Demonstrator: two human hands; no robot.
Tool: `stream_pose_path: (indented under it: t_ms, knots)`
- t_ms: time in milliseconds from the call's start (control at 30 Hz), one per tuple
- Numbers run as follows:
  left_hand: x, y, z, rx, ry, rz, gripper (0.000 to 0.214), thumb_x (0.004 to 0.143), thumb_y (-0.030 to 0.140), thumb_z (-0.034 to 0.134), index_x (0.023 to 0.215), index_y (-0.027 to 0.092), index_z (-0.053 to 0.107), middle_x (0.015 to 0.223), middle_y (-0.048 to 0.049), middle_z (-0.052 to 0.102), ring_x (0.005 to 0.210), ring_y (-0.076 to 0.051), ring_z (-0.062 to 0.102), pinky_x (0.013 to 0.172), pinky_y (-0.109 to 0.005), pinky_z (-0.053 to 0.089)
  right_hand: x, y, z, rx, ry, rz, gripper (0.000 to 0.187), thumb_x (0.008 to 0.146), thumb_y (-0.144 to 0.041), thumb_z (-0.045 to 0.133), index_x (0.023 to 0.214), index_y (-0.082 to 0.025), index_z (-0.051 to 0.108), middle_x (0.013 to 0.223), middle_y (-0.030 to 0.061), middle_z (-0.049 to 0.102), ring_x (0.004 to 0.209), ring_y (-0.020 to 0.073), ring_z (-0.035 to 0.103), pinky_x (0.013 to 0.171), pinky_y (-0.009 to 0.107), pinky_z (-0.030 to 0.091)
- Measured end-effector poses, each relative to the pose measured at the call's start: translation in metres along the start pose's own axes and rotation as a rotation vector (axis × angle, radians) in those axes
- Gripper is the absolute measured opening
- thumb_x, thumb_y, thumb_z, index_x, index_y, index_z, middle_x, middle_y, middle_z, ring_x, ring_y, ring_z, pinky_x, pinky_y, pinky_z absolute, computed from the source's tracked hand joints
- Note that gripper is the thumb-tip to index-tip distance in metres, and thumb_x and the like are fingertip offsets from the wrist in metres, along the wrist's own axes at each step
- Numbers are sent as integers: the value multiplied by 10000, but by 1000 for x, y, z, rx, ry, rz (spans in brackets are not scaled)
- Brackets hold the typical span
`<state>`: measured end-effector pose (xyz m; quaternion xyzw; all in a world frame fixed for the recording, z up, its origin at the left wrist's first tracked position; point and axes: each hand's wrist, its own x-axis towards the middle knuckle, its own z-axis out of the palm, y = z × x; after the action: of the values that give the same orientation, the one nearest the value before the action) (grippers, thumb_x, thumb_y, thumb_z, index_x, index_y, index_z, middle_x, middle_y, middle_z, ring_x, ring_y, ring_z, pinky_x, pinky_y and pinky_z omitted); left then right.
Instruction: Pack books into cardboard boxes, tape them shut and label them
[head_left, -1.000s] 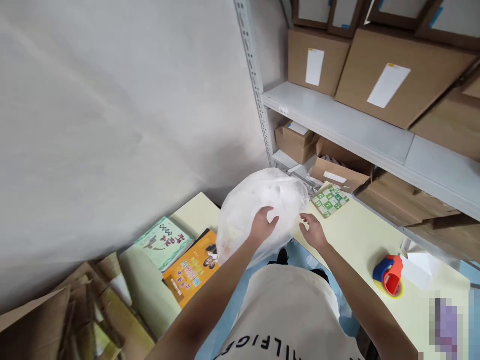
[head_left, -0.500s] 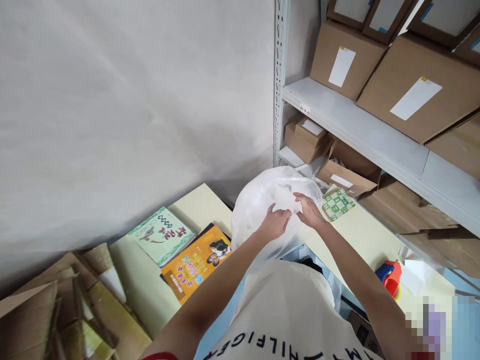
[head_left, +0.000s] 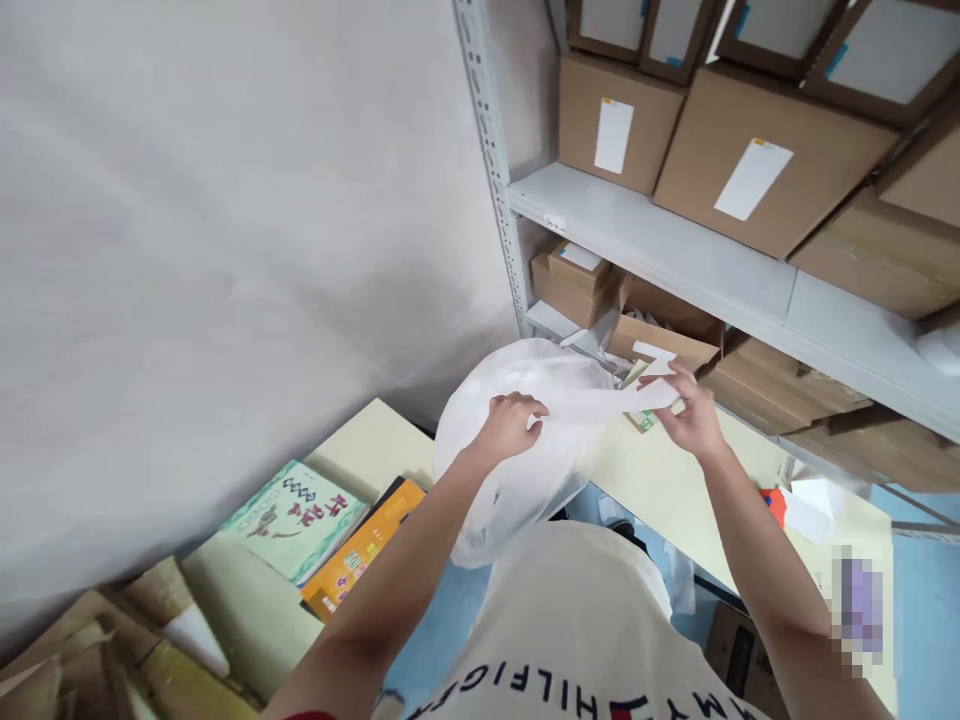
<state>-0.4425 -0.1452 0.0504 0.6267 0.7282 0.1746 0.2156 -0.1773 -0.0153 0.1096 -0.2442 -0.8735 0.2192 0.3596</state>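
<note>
The left hand and right hand hold a white strip taut across a white bag. An orange book lies at the near edge of the left table, beside a green book.

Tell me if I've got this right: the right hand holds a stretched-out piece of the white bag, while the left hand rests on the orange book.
Not quite: the left hand isn't on the orange book. The head view shows it at the white bag. The right hand does hold a stretched-out piece of that bag.
</note>
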Motion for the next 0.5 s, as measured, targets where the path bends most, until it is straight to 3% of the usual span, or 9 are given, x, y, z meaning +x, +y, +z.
stream_pose_path:
  t_ms: [100,167,233,300,400,500]
  knots:
    - [12,21,3,27,87,55,584,737,351,684,1296,229,569,1380,-125,546,1312,-332,466,1097,-500,305,-22,7,-39,30,216,143,138,832,-353,628,787,-238,566,725,18,708,889,237,705,849,394,538]
    - [22,40,7,38,51,117,831,676,411,743,1426,240,430,1481,-134,458,1394,-354,373,1160,-558,175,-38,14,-58,53,348,215,171,817,-367,643,780,-234,542,687,1,672,733,199,678,685,314,530]
    - [34,58,12,62,-47,178,709,719,348,699,1384,262,467,1377,-99,577,1335,-325,464,1177,-595,43,-52,22,-72,55,452,284,175,803,-355,648,784,-231,526,658,-24,635,596,154,607,594,271,487]
    - [46,72,17,84,-101,201,476,780,218,576,1254,262,564,1135,-45,709,1147,-258,615,1183,-585,5,-64,30,-84,49,531,364,170,791,-333,648,789,-232,511,629,-46,589,540,134,552,557,256,455]
    - [64,84,21,39,-84,190,361,779,126,450,1080,225,622,969,-22,730,950,-199,671,1162,-481,239,-80,44,-104,47,731,475,184,790,-333,644,815,-233,491,640,-55,539,537,124,508,553,254,435]
    - [80,94,18,-75,-60,161,294,841,197,374,1019,201,608,864,-30,701,804,-192,653,876,-344,490,-98,63,-129,69,954,564,240,795,-389,647,842,-230,475,707,-39,533,592,125,513,593,263,445]
